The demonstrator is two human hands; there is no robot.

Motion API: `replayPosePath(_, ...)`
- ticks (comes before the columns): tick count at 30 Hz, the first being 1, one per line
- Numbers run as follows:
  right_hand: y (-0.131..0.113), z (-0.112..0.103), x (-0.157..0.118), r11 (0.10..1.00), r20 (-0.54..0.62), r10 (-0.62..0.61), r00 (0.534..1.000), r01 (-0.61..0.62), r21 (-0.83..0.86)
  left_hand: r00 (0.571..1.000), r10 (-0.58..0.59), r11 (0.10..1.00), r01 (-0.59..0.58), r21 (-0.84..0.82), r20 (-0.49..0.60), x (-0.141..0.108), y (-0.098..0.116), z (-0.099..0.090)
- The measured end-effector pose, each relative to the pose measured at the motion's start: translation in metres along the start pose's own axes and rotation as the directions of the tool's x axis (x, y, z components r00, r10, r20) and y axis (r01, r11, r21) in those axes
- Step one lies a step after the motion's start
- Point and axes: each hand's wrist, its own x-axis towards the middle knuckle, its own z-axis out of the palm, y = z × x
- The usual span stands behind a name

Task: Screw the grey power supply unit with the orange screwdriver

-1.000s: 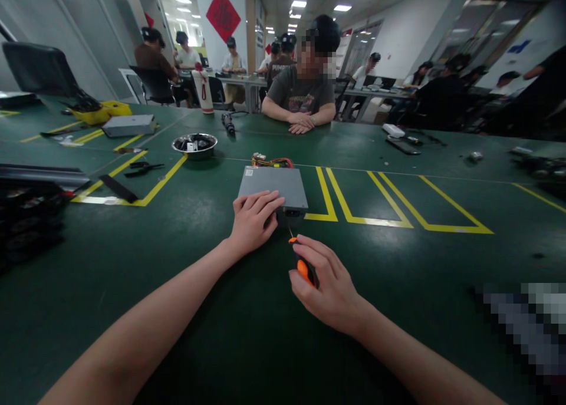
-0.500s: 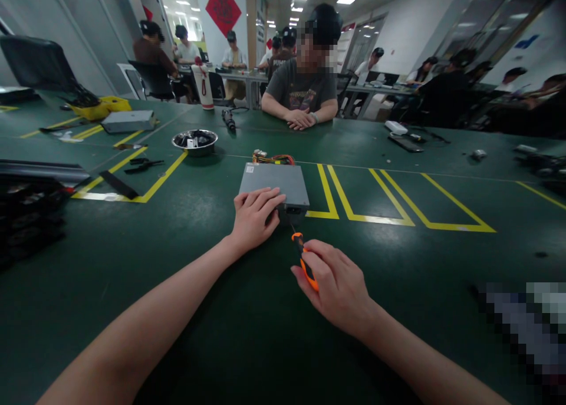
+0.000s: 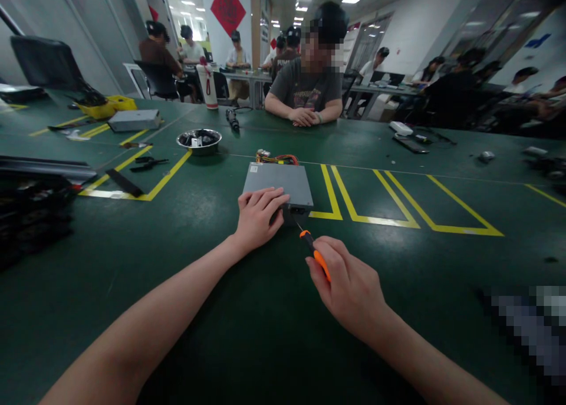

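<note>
A grey metal power supply box [image 3: 283,181] lies flat on the green table, with coloured wires [image 3: 276,157] coming out of its far end. My left hand [image 3: 259,216] rests palm down on the box's near left corner. My right hand [image 3: 349,287] grips an orange and black screwdriver [image 3: 315,254]. Its thin shaft points up and left at the box's near face, by the socket.
A metal bowl [image 3: 198,140] of small parts stands at the back left, with pliers [image 3: 148,163] and a black strip [image 3: 124,182] nearby. Yellow tape lines [image 3: 375,201] mark the table. A person [image 3: 307,81] sits opposite with hands folded. Black trays [image 3: 30,210] sit at the left edge.
My right hand has shifted right and tilted the screwdriver, so its tip now slants toward the box's near face. My left hand has stayed on the box.
</note>
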Motion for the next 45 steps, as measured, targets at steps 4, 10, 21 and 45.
replayPosePath(4,-0.007,0.003,-0.003,0.990,0.052,-0.138,0.989,0.138,-0.006,1.000,-0.004,1.000,0.004,0.006,-0.001,0.000,0.000,-0.001)
replayPosePath(10,-0.010,0.000,-0.001,0.998,0.108,-0.070,0.992,0.069,0.013,1.000,0.002,1.000,-0.002,0.014,-0.006,0.001,0.001,-0.002)
replayPosePath(21,-0.010,-0.008,0.005,0.999,0.163,0.039,0.986,-0.033,-0.040,1.000,-0.016,1.000,0.016,-0.001,-0.005,0.001,0.001,-0.001)
replayPosePath(45,-0.009,0.005,-0.003,0.986,0.349,-0.135,0.927,0.160,-0.042,0.998,-0.059,0.998,0.059,0.000,-0.012,0.003,0.006,-0.001)
